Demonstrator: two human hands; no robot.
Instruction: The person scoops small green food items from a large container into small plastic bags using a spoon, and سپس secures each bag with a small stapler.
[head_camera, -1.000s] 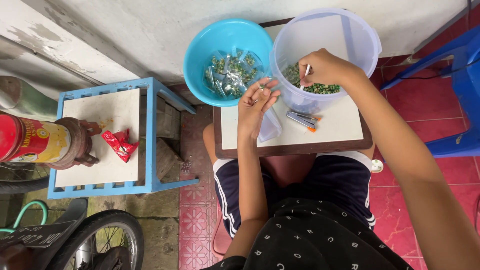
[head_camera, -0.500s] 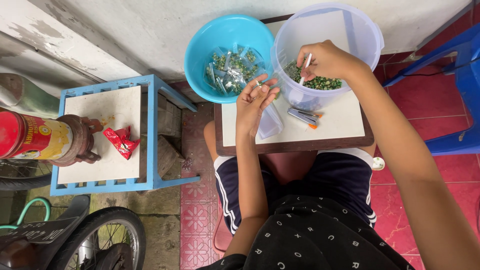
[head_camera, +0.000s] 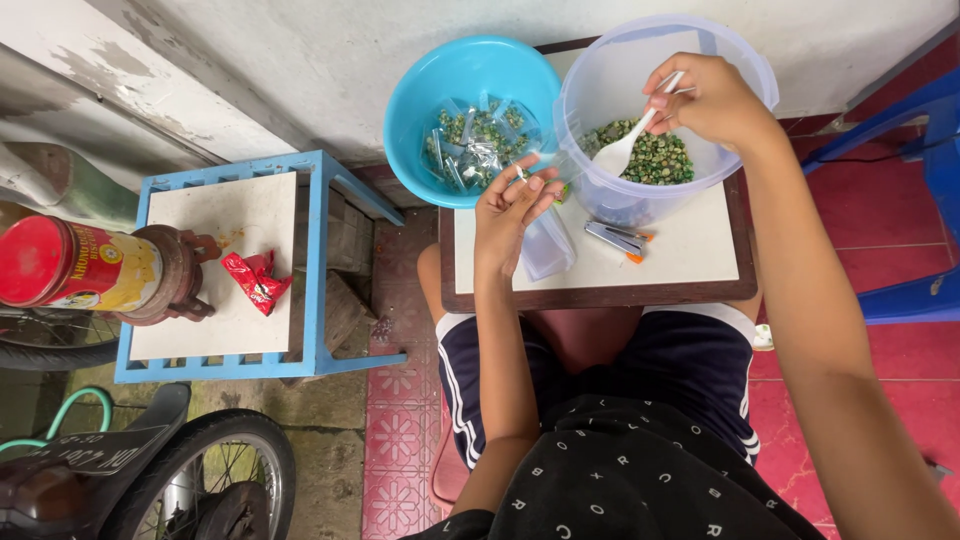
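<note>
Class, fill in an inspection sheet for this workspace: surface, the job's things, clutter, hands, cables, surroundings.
Surface: white board with dark rim, resting on the lap.
Job's things: clear tub of green peas; white spoon; small clear bag; blue bowl of filled packets.
Clutter: stapler on the board.
Hands: right hand grips the spoon over the tub; left hand holds the bag's mouth.
Cables: nothing seen.
Surroundings: blue side table with red tin and red wrapper; tyre.
</note>
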